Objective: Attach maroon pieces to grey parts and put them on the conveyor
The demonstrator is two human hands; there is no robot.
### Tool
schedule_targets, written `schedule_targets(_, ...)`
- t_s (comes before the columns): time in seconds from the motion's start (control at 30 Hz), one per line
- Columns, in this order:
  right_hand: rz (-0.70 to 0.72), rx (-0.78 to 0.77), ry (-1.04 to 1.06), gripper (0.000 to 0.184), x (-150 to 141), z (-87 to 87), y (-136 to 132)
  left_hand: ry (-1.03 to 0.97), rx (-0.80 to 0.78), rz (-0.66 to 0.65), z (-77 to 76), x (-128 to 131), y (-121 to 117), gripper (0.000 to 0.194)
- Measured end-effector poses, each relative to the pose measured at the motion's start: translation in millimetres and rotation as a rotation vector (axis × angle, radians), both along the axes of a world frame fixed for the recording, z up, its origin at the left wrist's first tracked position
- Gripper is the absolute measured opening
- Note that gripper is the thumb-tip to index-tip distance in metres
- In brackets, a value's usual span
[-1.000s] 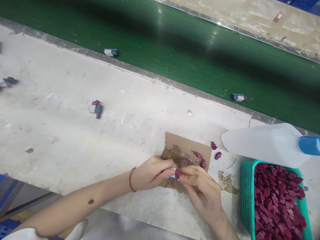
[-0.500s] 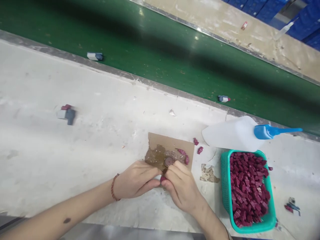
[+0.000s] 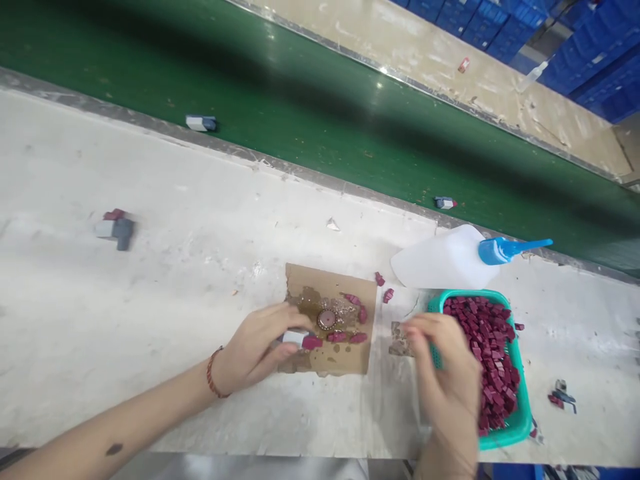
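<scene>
My left hand is closed on a small white and grey part with a maroon tip, held over a brown cardboard square. The cardboard carries a glue puddle, a round cap and a few maroon pieces. My right hand hovers over the left rim of a teal basket full of maroon pieces. Its fingers are smeared by motion, so what it holds is unclear.
A white squeeze bottle with a blue nozzle lies behind the basket. Assembled grey parts sit on the white bench and on the green conveyor belt. Blue crates stand at the far right.
My right hand has left the part and swung right to the basket. My left hand keeps the part, its maroon tip now showing. The camera has panned right.
</scene>
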State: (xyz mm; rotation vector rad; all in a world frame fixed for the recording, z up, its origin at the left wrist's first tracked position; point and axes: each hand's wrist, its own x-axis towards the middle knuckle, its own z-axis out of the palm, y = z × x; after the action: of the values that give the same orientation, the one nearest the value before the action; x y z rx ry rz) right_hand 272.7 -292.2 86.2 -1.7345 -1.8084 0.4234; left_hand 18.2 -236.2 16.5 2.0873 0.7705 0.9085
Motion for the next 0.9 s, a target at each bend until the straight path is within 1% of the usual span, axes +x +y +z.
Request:
schedule_targets(0.03, -0.107, 0.011, -0.076, 0.015, 17, 4.0, -7, 0.015, -0.03, 0.055, 0.1, -1, 0, 0.031)
schedule_targets(0.07, -0.158, -0.02, -0.174, 0.014, 34, 6.0, -14, 0.041, -0.05, 0.11, 0.5, -1, 1, 0.027)
schedule_targets(0.1, -0.168, -0.061, -0.273, 0.018, 49, 6.1, -20, 0.073, -0.06, 0.161, 1.6, -1, 2, 0.023)
schedule_targets(0.13, -0.138, -0.088, -0.354, 0.022, 63, 4.5, -26, 0.105, -0.067, 0.201, 3.2, -1, 3, 0.021)
schedule_targets(0.17, -0.088, -0.144, -0.399, 0.024, 74, 1.8, -31, 0.135, -0.075, 0.226, 5.4, 0, 5, 0.019)
schedule_targets(0.2, -0.066, -0.167, -0.43, 0.026, 82, -1.5, -35, 0.157, -0.086, 0.241, 7.9, 0, 8, 0.019)
schedule_targets(0.3, -0.046, -0.199, -0.446, 0.027, 90, -9.3, -40, 0.198, -0.121, 0.259, 14.2, 2, 28, 0.022)
schedule_targets(0.4, -0.057, -0.182, -0.394, 0.024, 87, -9.9, -37, 0.226, -0.101, 0.315, 11.9, 6, 64, 0.028)
schedule_targets(0.47, -0.062, -0.161, -0.343, 0.022, 86, -9.0, -36, 0.229, -0.071, 0.358, 5.9, 11, 98, 0.03)
schedule_targets(0.57, -0.093, -0.098, -0.284, 0.021, 89, -12.2, -35, 0.225, 0.013, 0.353, -2.8, 22, 153, 0.028)
schedule_targets(0.67, -0.078, -0.038, -0.325, 0.025, 95, -20.9, -35, 0.309, 0.105, 0.362, -6.8, 31, 199, 0.028)
schedule_targets(0.77, -0.019, -0.012, -0.404, 0.032, 103, -28.9, -35, 0.408, 0.163, 0.436, -8.6, 30, 227, 0.03)
schedule_targets(0.83, -0.009, -0.008, -0.43, 0.034, 106, -31.6, -34, 0.453, 0.191, 0.501, -10.1, 23, 236, 0.032)
schedule_targets(0.9, -0.023, -0.03, -0.444, 0.034, 107, -32.2, -33, 0.478, 0.201, 0.595, -12.5, 11, 240, 0.034)
